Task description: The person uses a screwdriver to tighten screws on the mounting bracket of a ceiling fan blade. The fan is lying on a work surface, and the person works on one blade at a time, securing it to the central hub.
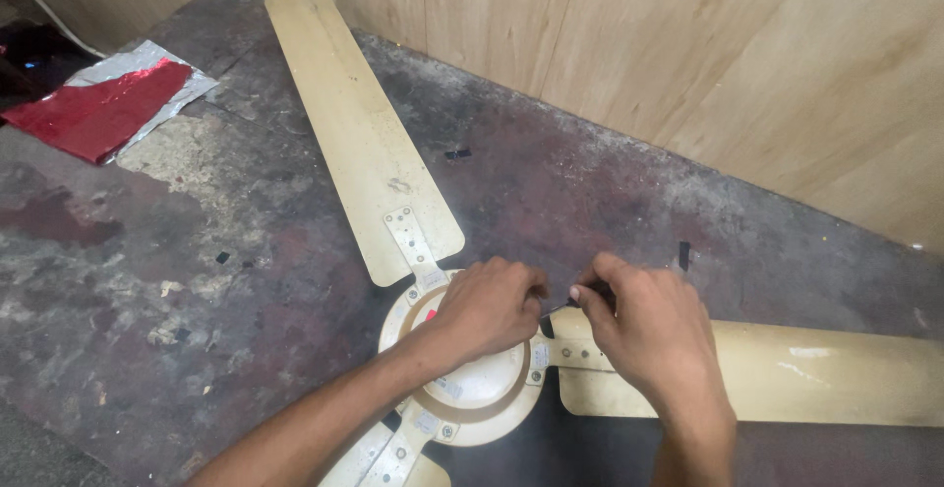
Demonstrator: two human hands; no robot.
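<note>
A cream ceiling fan lies flat on a worn dark floor, its round motor hub [472,389] in the lower middle. One blade [356,128] runs up to the far left, another blade [787,374] runs to the right, and a third leaves the bottom edge. My left hand [492,305] rests over the hub with its fingers curled. My right hand [644,330] is just to its right. Both hands pinch a small dark piece [560,305], thin like tape or wire, between their fingertips above the hub's right edge.
A red and silver foil sheet [103,103] lies at the far left. Wooden panel walls [688,54] close off the back and right. Small black scraps [457,153] dot the floor, one scrap [683,254] near the right blade.
</note>
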